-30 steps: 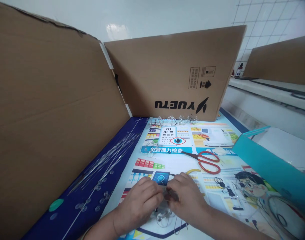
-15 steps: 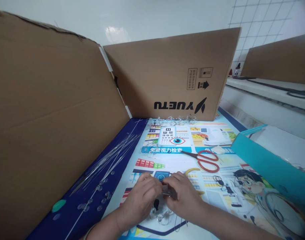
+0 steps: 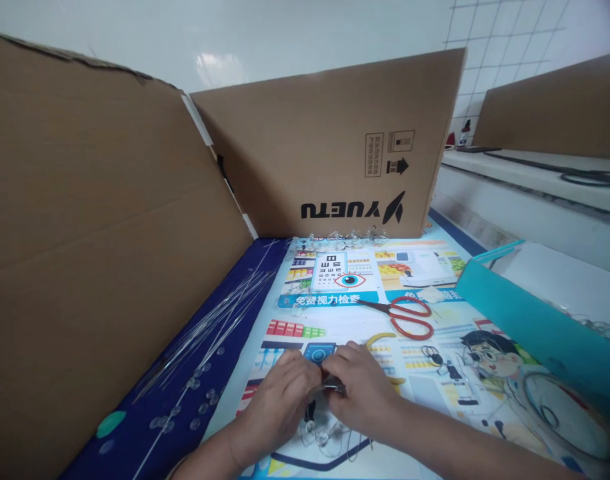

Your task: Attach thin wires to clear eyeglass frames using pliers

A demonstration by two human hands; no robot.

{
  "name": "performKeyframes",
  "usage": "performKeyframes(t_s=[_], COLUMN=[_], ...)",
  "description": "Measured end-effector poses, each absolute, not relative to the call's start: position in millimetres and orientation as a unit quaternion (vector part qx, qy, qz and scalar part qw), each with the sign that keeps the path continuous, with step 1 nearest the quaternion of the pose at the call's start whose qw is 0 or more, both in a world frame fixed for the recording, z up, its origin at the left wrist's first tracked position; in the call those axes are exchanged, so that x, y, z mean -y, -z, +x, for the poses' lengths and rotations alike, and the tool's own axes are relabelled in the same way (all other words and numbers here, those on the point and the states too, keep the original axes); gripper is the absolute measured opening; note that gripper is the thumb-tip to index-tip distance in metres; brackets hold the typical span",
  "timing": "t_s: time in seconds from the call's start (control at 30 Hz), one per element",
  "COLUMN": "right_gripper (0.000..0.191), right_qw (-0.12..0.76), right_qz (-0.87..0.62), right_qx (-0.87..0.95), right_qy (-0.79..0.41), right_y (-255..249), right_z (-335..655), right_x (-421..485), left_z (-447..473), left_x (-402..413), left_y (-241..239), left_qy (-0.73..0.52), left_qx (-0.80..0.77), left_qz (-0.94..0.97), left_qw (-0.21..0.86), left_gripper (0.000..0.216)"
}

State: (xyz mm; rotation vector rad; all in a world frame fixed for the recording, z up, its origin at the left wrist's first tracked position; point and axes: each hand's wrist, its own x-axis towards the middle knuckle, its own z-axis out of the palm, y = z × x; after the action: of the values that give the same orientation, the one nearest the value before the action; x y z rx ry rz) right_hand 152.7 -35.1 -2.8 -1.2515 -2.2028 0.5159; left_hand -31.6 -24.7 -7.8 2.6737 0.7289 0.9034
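Observation:
My left hand [image 3: 285, 393] and my right hand [image 3: 362, 383] meet low in the middle, fingers closed and tips close together. A small grey metal piece [image 3: 333, 385] shows between my right thumb and fingers; its kind is partly hidden. What my left fingers pinch cannot be seen. Just below them, clear round beads [image 3: 322, 438] on thin wire [image 3: 355, 443] rest on the printed mat. Two curved yellow handles [image 3: 381, 337] show beyond my right hand; whatever joins them is covered. Scissors with red handles [image 3: 409, 317] lie farther off, blades pointing left.
Thin straight wires [image 3: 209, 320] and loose clear beads [image 3: 195, 423] lie on the dark blue strip, by a green disc [image 3: 111, 424]. Cardboard walls [image 3: 305, 153] rise at the left and back. A teal box [image 3: 525, 313] stands right. Beaded wire pieces [image 3: 352, 238] lie along the back wall.
The whole view has shifted slightly. Between my fingers the metal piece looks turned and narrower. Both hands stay together in nearly the same place, and the scissors have not moved on the mat.

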Motion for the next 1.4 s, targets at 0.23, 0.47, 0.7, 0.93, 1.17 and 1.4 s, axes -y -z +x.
performKeyframes(t_s=[0.23, 0.47, 0.7, 0.93, 1.17, 1.4], right_gripper=[0.018, 0.007, 0.006, 0.008, 0.008, 0.008], right_qw=[0.283, 0.317, 0.285, 0.275, 0.284, 0.295], right_qz=[-0.458, -0.437, -0.464, -0.473, -0.478, -0.464], right_qx=[0.822, 0.823, 0.824, 0.824, 0.819, 0.824], right_qy=[-0.185, -0.177, -0.154, -0.147, -0.140, -0.140], right_y=[6, 8, 8, 6, 9, 15], right_z=[155, 157, 155, 153, 150, 152], right_x=[35, 36, 36, 37, 39, 37], left_z=[-31, -31, -31, -30, -26, -24], left_x=[26, 24, 25, 26, 32, 31], left_y=[9, 5, 9, 17, 14, 5], left_qy=[-0.306, -0.321, -0.309, -0.293, -0.294, -0.258], left_qx=[-0.275, -0.273, -0.302, -0.342, -0.361, -0.371], left_qz=[0.905, 0.898, 0.888, 0.882, 0.875, 0.873], left_qw=[0.111, 0.125, 0.157, 0.136, 0.134, 0.183], left_gripper=[0.021, 0.017, 0.017, 0.015, 0.015, 0.011])
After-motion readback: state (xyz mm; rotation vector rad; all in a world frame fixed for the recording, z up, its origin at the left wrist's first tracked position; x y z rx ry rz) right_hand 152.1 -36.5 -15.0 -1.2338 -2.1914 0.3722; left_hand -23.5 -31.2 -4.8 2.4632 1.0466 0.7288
